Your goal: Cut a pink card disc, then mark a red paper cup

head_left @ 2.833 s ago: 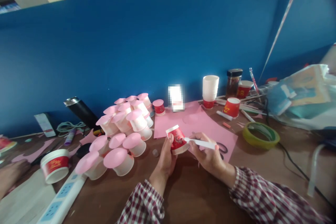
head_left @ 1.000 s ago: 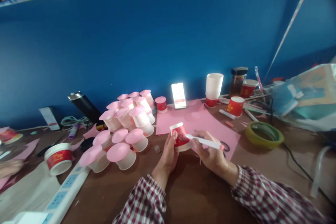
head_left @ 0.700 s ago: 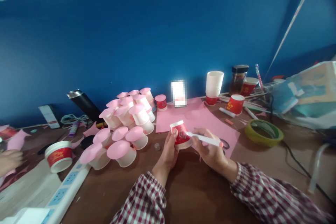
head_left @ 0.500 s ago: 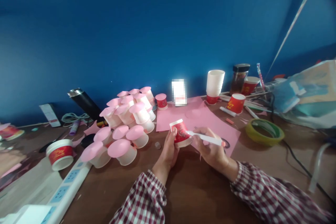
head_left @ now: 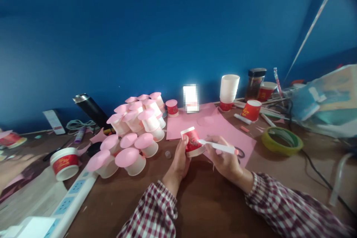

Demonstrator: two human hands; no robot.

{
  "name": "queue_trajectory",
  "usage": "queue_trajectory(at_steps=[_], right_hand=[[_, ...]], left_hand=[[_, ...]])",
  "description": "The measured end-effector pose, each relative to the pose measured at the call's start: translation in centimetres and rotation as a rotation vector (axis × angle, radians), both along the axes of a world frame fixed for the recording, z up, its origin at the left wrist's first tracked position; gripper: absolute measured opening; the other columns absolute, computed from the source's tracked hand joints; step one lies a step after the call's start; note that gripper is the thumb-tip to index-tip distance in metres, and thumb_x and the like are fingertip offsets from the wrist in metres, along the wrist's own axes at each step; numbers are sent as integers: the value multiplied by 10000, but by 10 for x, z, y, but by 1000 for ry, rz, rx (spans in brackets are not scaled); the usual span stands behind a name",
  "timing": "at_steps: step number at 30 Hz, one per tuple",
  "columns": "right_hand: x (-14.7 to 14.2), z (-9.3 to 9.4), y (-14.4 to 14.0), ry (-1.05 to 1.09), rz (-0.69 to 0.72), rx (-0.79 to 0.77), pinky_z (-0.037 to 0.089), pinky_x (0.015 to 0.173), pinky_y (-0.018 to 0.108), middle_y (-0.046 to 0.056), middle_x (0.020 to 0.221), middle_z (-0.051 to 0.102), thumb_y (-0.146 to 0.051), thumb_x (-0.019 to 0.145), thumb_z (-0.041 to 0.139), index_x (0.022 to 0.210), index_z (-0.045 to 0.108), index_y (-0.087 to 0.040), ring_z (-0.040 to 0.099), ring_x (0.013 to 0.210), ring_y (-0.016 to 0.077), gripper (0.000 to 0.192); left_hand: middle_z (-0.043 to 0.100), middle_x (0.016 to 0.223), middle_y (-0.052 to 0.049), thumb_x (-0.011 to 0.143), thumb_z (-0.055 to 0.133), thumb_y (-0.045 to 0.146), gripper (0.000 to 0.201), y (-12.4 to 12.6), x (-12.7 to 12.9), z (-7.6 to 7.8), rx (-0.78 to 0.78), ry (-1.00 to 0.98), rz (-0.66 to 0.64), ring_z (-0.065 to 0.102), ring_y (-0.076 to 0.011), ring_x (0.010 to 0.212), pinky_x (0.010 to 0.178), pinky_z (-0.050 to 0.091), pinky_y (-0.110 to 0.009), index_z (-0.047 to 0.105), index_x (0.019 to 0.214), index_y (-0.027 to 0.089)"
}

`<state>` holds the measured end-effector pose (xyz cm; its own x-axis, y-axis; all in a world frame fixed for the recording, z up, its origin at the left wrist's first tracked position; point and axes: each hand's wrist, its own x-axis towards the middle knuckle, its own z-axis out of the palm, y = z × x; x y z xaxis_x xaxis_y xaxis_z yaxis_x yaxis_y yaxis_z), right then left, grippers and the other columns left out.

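My left hand (head_left: 180, 161) is closed around a red paper cup (head_left: 192, 137) with white ends and tilts it a little above the table. In my right hand (head_left: 227, 165) is a white marker pen (head_left: 223, 147) with an orange-pink back end. Its tip meets, or nearly meets, the printed side of the cup. Beneath both hands lies a sheet of pink paper (head_left: 186, 121), and the black loop of a scissors-like handle (head_left: 240, 152) shows by my right hand.
Several upturned cups topped with pink discs (head_left: 130, 157) crowd the left. A power strip (head_left: 69, 199), a red cup (head_left: 65, 163) and another person's hand (head_left: 16, 167) are farther left. Rightward are stacked cups (head_left: 229, 87), a red cup (head_left: 251, 111) and yellow-green tape (head_left: 281, 141).
The other person's hand at the far left has shifted. My hands, the cup and the pen stay almost the same; the whole view has moved slightly.
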<state>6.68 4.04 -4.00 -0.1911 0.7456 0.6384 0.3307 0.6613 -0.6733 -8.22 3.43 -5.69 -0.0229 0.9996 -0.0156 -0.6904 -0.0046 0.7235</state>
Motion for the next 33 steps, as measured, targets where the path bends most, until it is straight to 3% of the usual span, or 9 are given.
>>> queue_trajectory(at_steps=[12,24,33], right_hand=[[-1,-1,1,9,2,12,487,578,226,15,853,639,-243,887,536,997,565,-217,619,695,141,117],[0,2,0,-10,27,-15,484,562,232,10,804,624,-238,882,538,962,550,-211,601,613,128,85],[-1,2,-1,1,41,-20,492,606,244,20,817,629,-231,881,536,938,555,-210,610,661,140,63]], left_hand=[[686,953,-63,836,582,368,249,-2,1,4,7,16,0,623,-213,948,907,431,-350,623,949,150],[663,803,-14,822,610,329,178,-4,2,8,-19,7,34,612,-143,766,843,448,-304,634,874,161],[666,888,-34,827,600,357,208,-3,2,8,-7,13,14,609,-160,859,894,422,-315,632,881,159]])
